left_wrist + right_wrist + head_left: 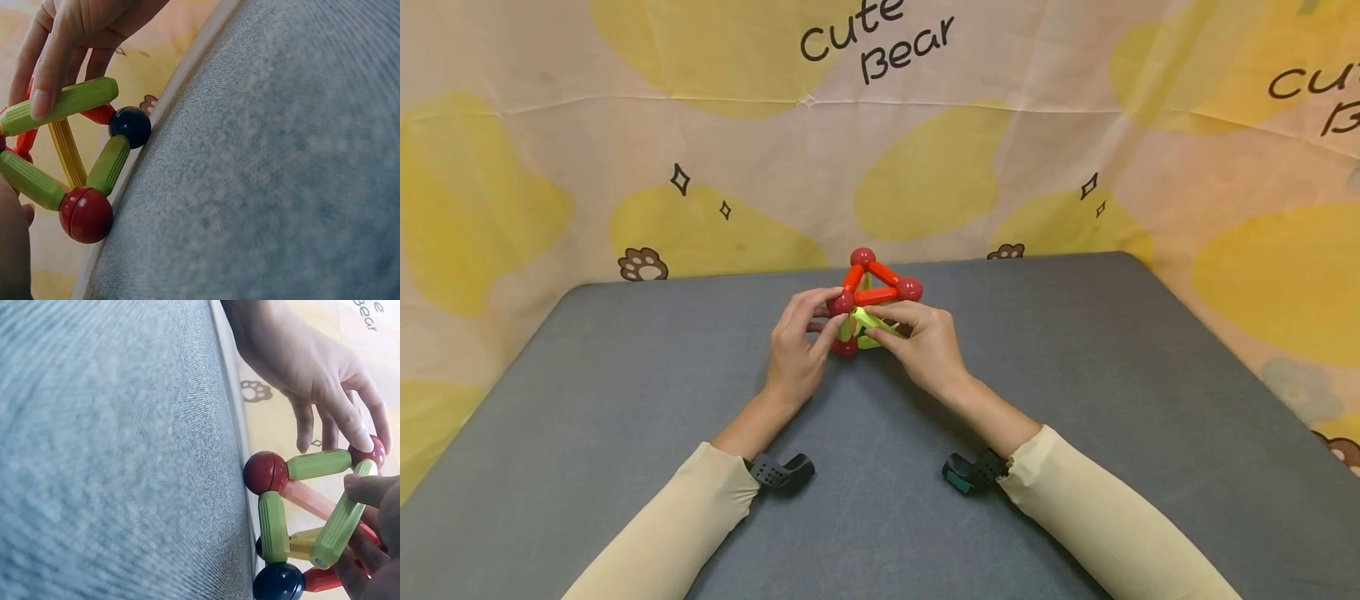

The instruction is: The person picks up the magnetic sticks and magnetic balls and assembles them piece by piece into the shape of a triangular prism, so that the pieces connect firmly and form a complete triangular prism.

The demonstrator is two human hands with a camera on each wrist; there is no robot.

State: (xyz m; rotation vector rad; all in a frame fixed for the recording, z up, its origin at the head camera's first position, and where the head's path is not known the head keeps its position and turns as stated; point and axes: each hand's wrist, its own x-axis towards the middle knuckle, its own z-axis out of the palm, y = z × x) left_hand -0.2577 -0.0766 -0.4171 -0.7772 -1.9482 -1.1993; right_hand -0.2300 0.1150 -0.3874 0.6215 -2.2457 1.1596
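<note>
A frame of magnetic rods and balls stands on the table between both hands. Its top is a triangle of red rods (876, 296) with red balls (909, 289) at the corners. My left hand (796, 346) grips the near-left red ball (367, 452) between thumb and fingers. Between thumb and fingers, my right hand (928, 342) pinches a light green rod (340, 525). One end of that rod is at the gripped ball; the other stands free above the dark blue ball (279, 581). Lower down are a red ball (86, 214), another green rod (109, 164) and a yellow rod (69, 153).
The grey table (865, 517) has its far edge just behind the frame. A patterned cloth (925, 167) hangs beyond it. Dark bands (782, 472) sit on both wrists, below cream sleeves.
</note>
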